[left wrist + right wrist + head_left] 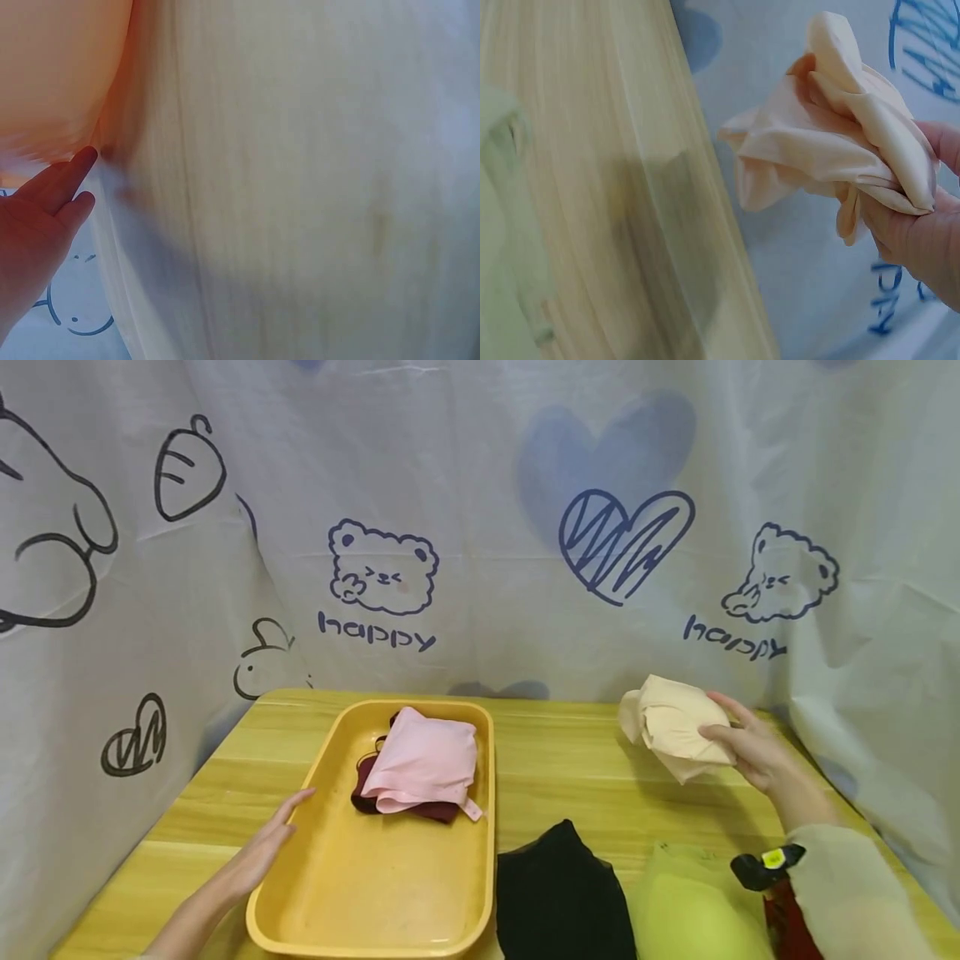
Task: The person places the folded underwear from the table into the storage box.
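Observation:
My right hand [757, 752] grips a cream folded cloth [675, 727] above the right back part of the table. In the right wrist view the cloth [825, 142] bunches loosely out from between thumb and fingers. At the left, my left hand [258, 856] has its fingers extended, and the fingertips touch the outer left side of a yellow tray [330, 893]. In the left wrist view this hand [45, 217] lies beside the tray's wall [60, 67]. Inside the tray, a pink folded cloth [427, 760] lies on top of a dark maroon cloth [435, 812].
Right of the tray lie a black cloth [566, 897] and a yellow-green cloth [693, 910] on the wood-grain table [555, 760]. A dark red item [787, 922] sits partly under the right sleeve. White printed curtains [480, 527] hang behind and at both sides.

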A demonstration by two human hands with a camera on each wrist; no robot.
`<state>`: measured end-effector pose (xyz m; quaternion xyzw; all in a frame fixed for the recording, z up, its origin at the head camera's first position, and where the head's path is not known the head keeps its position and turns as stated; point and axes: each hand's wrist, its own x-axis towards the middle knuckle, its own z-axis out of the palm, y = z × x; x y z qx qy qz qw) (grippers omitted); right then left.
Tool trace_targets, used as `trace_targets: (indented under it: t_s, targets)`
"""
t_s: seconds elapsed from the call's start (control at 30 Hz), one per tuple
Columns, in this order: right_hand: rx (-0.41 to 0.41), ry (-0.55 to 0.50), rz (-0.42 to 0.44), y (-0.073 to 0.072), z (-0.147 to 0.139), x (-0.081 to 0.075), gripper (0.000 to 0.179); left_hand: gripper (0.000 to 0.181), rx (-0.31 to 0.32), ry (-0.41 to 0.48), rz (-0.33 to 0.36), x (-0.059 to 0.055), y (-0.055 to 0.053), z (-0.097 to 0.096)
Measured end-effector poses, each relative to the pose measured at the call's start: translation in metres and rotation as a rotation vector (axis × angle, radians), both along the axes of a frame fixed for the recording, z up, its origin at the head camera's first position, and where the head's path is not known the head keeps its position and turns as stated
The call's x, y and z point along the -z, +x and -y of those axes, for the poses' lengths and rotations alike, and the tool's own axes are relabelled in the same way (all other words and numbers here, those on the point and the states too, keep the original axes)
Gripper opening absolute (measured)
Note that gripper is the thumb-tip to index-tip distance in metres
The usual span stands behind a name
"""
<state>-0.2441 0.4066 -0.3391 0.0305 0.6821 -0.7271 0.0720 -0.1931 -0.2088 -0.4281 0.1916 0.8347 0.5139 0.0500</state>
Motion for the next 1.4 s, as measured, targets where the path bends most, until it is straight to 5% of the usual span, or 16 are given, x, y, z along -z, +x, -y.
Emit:
trace_targets:
  t_s: [0.53,1.4]
  targets:
    - [-0.112,-0.028,-0.105,-0.005,0.092,-0.023,0.073,0.046,0.005,-0.009,-0.021,0.0,-0.001,0.0]
    - [-0.264,-0.057,-0.146,-0.019,0.192,-0.024,0.064,0.047,-0.01,-0.017,-0.018,0.001,-0.001,0.0]
